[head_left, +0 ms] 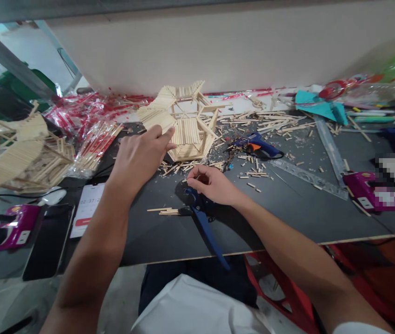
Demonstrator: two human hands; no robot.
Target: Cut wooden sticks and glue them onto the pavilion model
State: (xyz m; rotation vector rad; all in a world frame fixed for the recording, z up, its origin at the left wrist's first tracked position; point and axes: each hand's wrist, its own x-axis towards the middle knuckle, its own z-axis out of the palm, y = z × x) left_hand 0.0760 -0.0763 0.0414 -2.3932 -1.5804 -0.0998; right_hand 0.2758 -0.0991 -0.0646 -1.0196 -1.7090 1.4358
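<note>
A model built of thin wooden sticks (187, 132), with several flat many-sided panels and open frames, stands on the dark table. My left hand (141, 153) is at its left front, thumb and fingers closed on the edge of a panel. Just in front of the model, my right hand (214, 184) is curled in a pinch, and whatever lies between its fingertips is too small to make out. Below that hand lies a cutter with blue handles (204, 227), partly covered by it. Several short sticks (165, 211) lie beside the cutter's left side.
A blue glue gun (262, 146) lies right of the model among scattered stick pieces. Clear rulers (308, 178) are farther right. Another stick model (40, 153), bagged sticks (94, 144), a lit phone (86, 208), a dark phone (48, 243) and a purple power socket (19, 225) sit left.
</note>
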